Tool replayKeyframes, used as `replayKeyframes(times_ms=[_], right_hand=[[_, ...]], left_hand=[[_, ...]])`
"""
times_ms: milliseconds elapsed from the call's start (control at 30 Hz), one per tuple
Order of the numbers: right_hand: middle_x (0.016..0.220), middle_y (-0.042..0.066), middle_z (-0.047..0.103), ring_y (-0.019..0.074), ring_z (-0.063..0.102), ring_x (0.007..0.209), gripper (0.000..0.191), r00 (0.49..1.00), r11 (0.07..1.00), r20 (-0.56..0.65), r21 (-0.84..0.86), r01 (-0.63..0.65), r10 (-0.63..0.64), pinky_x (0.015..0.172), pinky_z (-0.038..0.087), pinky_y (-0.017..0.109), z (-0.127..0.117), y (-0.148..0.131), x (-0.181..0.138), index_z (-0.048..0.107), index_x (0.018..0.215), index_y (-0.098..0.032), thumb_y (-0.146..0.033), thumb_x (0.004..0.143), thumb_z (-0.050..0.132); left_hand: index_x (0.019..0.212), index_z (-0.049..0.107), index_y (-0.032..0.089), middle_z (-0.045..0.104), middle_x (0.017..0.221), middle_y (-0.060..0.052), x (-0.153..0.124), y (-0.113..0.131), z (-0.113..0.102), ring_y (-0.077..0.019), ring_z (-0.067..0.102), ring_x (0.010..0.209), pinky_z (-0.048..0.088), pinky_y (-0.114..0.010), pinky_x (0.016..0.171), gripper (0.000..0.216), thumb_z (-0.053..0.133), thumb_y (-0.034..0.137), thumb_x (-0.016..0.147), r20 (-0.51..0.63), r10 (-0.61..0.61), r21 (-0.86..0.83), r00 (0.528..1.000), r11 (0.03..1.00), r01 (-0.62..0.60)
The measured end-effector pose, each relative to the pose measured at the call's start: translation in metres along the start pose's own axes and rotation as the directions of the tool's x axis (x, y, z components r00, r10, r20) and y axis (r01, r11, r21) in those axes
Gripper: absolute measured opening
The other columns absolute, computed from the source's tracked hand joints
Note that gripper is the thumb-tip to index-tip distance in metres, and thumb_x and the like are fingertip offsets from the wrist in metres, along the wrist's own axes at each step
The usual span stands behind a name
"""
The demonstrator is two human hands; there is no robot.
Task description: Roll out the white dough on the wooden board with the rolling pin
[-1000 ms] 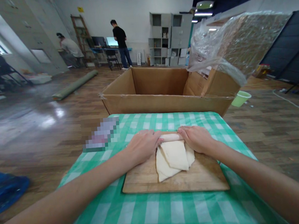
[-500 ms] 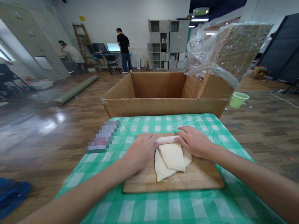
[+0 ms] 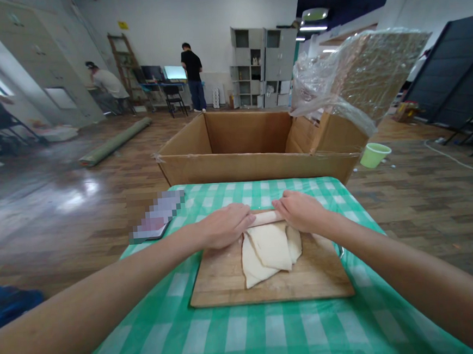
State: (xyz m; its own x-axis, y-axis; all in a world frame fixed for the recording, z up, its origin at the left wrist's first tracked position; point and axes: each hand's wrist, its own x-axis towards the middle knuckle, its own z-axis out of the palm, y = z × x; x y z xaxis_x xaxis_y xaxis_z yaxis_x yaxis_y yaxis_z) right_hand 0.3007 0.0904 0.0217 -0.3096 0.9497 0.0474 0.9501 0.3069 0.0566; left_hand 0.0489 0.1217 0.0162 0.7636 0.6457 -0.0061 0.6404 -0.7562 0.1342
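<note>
A pale wooden rolling pin (image 3: 265, 218) lies across the far end of a folded sheet of cream dough (image 3: 267, 249) on a wooden cutting board (image 3: 220, 284). My left hand (image 3: 225, 225) presses palm-down on the pin's left end, fingers stretched out over it. My right hand (image 3: 300, 210) rests the same way on the right end. The board sits on a table with a green and white checked cloth (image 3: 241, 335).
A large open cardboard box (image 3: 254, 148) stands just beyond the table, with a plastic-wrapped slab (image 3: 359, 74) leaning on its right side. A phone (image 3: 156, 219) lies at the table's left edge. A green cup (image 3: 375, 154) is on the floor. Two people stand far back.
Both hands pulled the rolling pin slightly toward me over the dough, then pushed it back to the far end. The view shifted a little.
</note>
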Motion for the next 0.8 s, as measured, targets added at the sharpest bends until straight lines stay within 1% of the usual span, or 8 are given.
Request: replayKeyframes(times_ms=[100,200,300,400,533,633,700,800], right_hand=[[0.106,0.015,0.075,0.0246,0.071,0.096,0.057,0.999,0.999,-0.033,-0.004,-0.039,0.039,0.084,0.046,0.033,-0.004,0.002,0.000,0.075,0.096,-0.016,-0.038,0.113,0.025],[0.103,0.015,0.077,0.0262,0.072,0.095,0.048,0.998,0.998,0.027,-0.005,-0.059,0.060,0.081,0.045,0.033,-0.001,0.003,0.000,0.074,0.095,-0.016,-0.028,0.109,0.029],[0.104,0.017,0.078,0.0290,0.073,0.095,0.041,0.990,0.993,0.073,-0.014,-0.119,0.120,0.078,0.045,0.035,0.007,0.003,-0.002,0.072,0.107,-0.016,-0.027,0.106,0.033],[0.110,0.016,0.077,0.0297,0.073,0.098,0.036,0.989,0.992,0.074,0.006,-0.129,0.129,0.076,0.045,0.035,0.014,0.005,-0.004,0.065,0.120,-0.015,-0.026,0.106,0.034],[0.110,0.015,0.077,0.0293,0.074,0.100,0.033,0.987,0.989,0.070,-0.003,-0.145,0.145,0.077,0.046,0.034,0.016,0.003,-0.003,0.064,0.116,-0.017,-0.027,0.106,0.035],[0.106,0.016,0.078,0.0300,0.074,0.097,0.033,0.982,0.983,0.050,-0.022,-0.181,0.182,0.078,0.047,0.035,0.015,-0.002,-0.005,0.066,0.111,-0.018,-0.029,0.106,0.035],[0.104,0.016,0.077,0.0308,0.075,0.096,0.035,0.976,0.976,0.038,-0.032,-0.215,0.216,0.078,0.048,0.036,0.013,-0.006,-0.009,0.067,0.108,-0.018,-0.031,0.106,0.034],[0.102,0.015,0.078,0.0308,0.075,0.094,0.034,0.964,0.964,0.026,-0.022,-0.264,0.264,0.077,0.048,0.036,0.011,-0.013,-0.016,0.066,0.110,-0.019,-0.032,0.107,0.035]], left_hand=[[0.110,0.067,0.022,0.074,0.105,-0.008,0.005,0.004,-0.002,-0.0225,0.068,0.091,0.046,-0.033,0.078,0.051,0.022,0.044,0.112,-0.001,-0.023,0.028,1.000,0.999,0.023],[0.101,0.072,0.020,0.076,0.097,-0.010,0.013,0.005,-0.001,-0.0244,0.070,0.085,0.047,-0.034,0.074,0.052,0.024,0.038,0.111,-0.007,-0.080,0.100,0.997,0.992,0.080],[0.093,0.074,0.018,0.077,0.096,-0.013,0.020,0.002,0.005,-0.0259,0.072,0.087,0.048,-0.035,0.076,0.048,0.030,0.030,0.108,-0.006,-0.149,0.185,0.989,0.972,0.148],[0.094,0.074,0.016,0.078,0.099,-0.015,0.025,-0.002,0.011,-0.0265,0.073,0.094,0.050,-0.036,0.082,0.039,0.037,0.025,0.105,0.002,-0.113,0.234,0.994,0.966,0.109],[0.092,0.073,0.015,0.077,0.100,-0.014,0.029,-0.006,0.014,-0.0246,0.072,0.095,0.051,-0.035,0.086,0.041,0.035,0.025,0.105,-0.053,-0.098,0.227,0.994,0.968,0.108],[0.092,0.073,0.016,0.078,0.099,-0.014,0.026,-0.004,0.013,-0.0250,0.073,0.093,0.052,-0.036,0.083,0.042,0.035,0.024,0.105,-0.050,-0.118,0.211,0.992,0.969,0.126],[0.092,0.074,0.016,0.078,0.098,-0.015,0.021,0.000,0.012,-0.0273,0.073,0.092,0.053,-0.038,0.080,0.039,0.038,0.024,0.104,-0.038,-0.130,0.237,0.991,0.962,0.136],[0.095,0.074,0.015,0.077,0.098,-0.017,0.010,0.009,0.012,-0.0305,0.073,0.091,0.055,-0.041,0.078,0.035,0.041,0.023,0.102,-0.025,-0.138,0.294,0.990,0.946,0.139]])
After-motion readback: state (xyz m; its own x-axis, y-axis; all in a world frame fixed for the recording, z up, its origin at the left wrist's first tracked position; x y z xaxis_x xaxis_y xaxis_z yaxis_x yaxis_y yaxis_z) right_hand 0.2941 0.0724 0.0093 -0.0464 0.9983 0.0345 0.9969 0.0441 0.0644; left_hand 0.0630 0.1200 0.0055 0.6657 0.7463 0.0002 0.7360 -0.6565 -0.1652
